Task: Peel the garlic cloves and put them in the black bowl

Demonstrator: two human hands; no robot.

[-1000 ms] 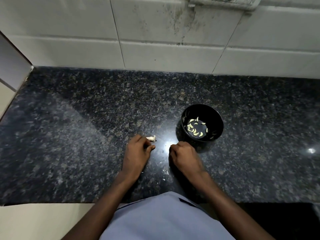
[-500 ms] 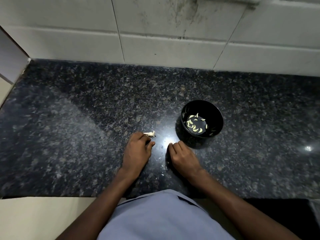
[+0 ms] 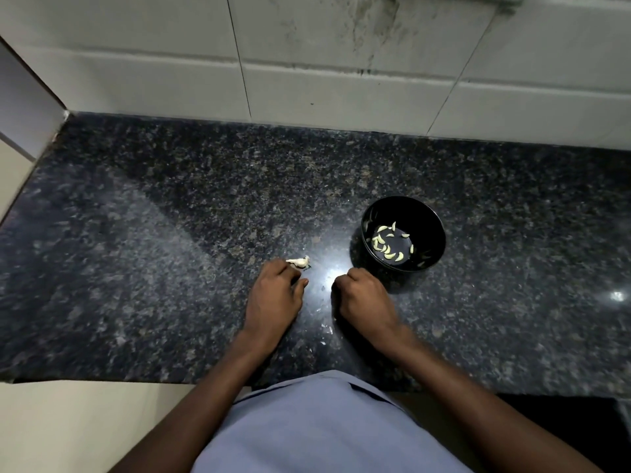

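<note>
The black bowl stands on the dark granite counter, right of centre, with several peeled pale garlic cloves in its bottom. My left hand rests on the counter with its fingers curled under. A small whitish piece of garlic with skin lies on the counter just beyond its knuckles, touching or nearly touching them. My right hand rests as a fist just in front of the bowl, to its left, and nothing shows in it. What the curled fingers cover is hidden.
Small skin flakes lie on the counter between my hands. A white tiled wall closes the back. The counter's front edge runs just before my body. A wall corner stands at the left.
My right hand's fingers, flatter half a second ago, have curled back into a fist. The left hand and the garlic piece have barely moved. The view has shifted slightly.
</note>
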